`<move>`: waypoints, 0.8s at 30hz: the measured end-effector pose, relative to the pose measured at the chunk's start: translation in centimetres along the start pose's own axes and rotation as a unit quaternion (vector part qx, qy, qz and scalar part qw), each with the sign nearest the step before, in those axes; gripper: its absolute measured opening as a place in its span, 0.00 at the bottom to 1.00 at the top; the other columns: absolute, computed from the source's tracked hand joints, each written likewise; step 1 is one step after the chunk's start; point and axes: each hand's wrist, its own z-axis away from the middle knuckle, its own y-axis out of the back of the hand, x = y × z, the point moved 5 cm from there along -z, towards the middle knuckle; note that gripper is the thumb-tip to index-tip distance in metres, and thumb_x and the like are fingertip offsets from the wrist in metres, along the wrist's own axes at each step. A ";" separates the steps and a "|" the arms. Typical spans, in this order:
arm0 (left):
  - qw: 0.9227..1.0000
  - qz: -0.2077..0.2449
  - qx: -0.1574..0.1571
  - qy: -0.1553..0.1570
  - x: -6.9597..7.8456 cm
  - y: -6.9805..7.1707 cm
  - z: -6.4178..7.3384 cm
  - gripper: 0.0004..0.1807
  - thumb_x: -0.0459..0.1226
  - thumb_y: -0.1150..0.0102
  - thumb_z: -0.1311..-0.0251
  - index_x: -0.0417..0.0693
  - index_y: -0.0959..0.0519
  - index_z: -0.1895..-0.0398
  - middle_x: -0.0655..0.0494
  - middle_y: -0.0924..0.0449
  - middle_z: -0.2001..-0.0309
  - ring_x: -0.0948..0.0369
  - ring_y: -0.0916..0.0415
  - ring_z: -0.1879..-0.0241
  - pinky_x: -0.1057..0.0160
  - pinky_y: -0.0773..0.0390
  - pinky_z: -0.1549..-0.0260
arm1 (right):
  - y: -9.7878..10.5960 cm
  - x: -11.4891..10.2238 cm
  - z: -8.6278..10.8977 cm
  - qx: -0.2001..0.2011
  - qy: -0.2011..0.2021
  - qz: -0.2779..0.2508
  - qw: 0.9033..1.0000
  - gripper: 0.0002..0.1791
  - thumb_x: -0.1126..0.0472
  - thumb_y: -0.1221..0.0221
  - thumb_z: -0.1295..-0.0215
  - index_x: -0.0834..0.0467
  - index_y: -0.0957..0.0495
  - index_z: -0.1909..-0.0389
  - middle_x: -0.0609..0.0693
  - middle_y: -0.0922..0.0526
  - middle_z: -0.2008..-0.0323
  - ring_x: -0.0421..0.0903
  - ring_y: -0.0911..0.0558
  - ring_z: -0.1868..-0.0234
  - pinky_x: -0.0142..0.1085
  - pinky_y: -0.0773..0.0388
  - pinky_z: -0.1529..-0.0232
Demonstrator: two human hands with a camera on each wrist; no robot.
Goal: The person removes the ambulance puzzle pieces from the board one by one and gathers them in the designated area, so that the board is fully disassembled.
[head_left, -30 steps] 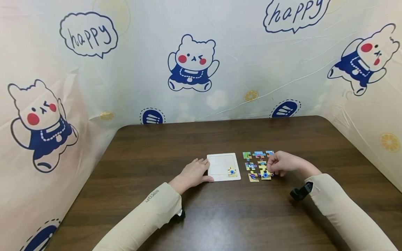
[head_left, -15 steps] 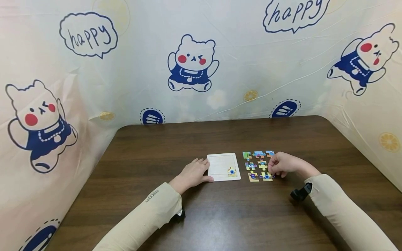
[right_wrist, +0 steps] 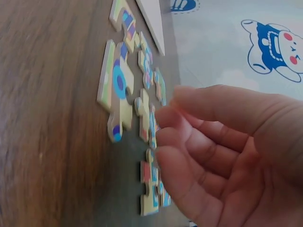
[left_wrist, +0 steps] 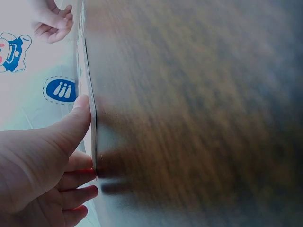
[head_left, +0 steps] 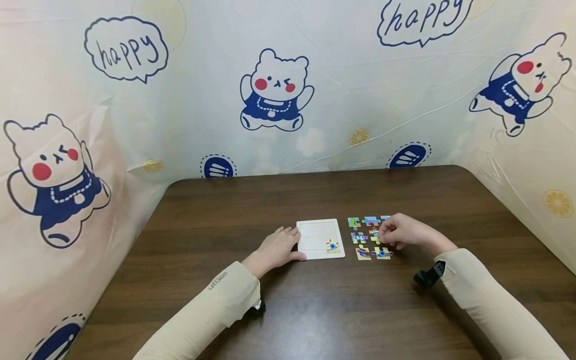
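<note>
My left hand [head_left: 276,250] rests at the left side of a white puzzle tray [head_left: 310,235], its fingers extended. In the left wrist view the thumb [left_wrist: 81,102] touches the tray's edge. One yellow puzzle piece [head_left: 332,246] with a blue round design lies in the tray's near right corner. Close over the loose pieces on the right is my right hand [head_left: 402,232], fingers loosely bent and nothing between them. Beneath it, in the right wrist view, lie a yellow piece [right_wrist: 142,113] and a red-and-blue piece [right_wrist: 149,189]. A piece with a blue round design [head_left: 382,253] lies nearest me.
Other loose pieces spread right of the tray: a green one [head_left: 353,222], a blue one [head_left: 371,221], a purple-patterned one [head_left: 359,238] and a yellow one [head_left: 363,254]. All sit on a dark wooden table [head_left: 297,310]. A printed cloth [head_left: 333,95] hangs behind it.
The piece with the blue round design has shifted slightly nearer and right, apart from the yellow piece beyond it. My right hand has then moved a little left and away from me. Left hand unmoved.
</note>
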 end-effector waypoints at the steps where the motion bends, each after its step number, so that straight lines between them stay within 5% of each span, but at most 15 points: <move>1: 1.000 -0.001 0.000 0.000 0.0 0.0 0.0 0.34 0.54 0.41 0.46 0.35 0.27 0.46 0.43 0.29 0.44 0.49 0.33 0.43 0.52 0.38 0.43 | 0.0 -0.2 0.0 0.005 0.005 -0.006 1.000 0.04 0.66 0.42 0.40 0.64 0.23 0.69 0.50 0.26 0.77 0.45 0.28 0.75 0.39 0.25 0.76; 9: 1.000 -0.003 0.003 -0.003 0.0 0.1 -0.1 0.34 0.55 0.41 0.47 0.35 0.27 0.47 0.43 0.28 0.46 0.50 0.32 0.44 0.53 0.37 0.43 | -0.6 -2.1 -0.8 0.029 0.034 -0.037 0.998 0.08 0.66 0.42 0.39 0.68 0.24 0.64 0.57 0.21 0.71 0.49 0.26 0.75 0.41 0.23 0.76; 24: 1.000 0.001 0.009 -0.008 -0.1 0.2 -0.1 0.33 0.54 0.41 0.47 0.35 0.26 0.49 0.43 0.27 0.47 0.49 0.31 0.45 0.52 0.36 0.44 | -3.4 -5.5 -3.5 0.032 0.089 -0.013 0.995 0.10 0.68 0.39 0.43 0.68 0.24 0.61 0.50 0.23 0.71 0.50 0.25 0.78 0.42 0.23 0.80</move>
